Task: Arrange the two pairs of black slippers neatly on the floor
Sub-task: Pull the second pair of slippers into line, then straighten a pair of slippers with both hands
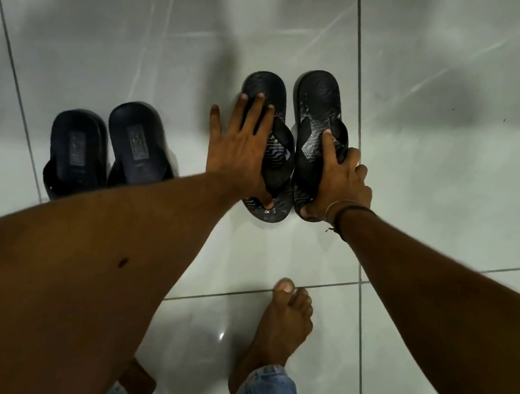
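Two black flip-flops lie side by side on the pale tiled floor, toes pointing away from me. My left hand [242,147] lies flat with spread fingers on the left flip-flop [266,97], thumb under its strap. My right hand [341,178] grips the right flip-flop [318,105] at its strap and outer edge, index finger stretched along the sole. To the left, a second pair of black slide slippers stands together: the left slide [76,151] and the right slide [141,143], heels toward the far side, untouched.
Glossy grey-white floor tiles [458,158] with dark grout lines surround the slippers. My bare right foot [280,330], with a blue jeans cuff, stands just below the flip-flops. My left forearm crosses the lower left of the view.
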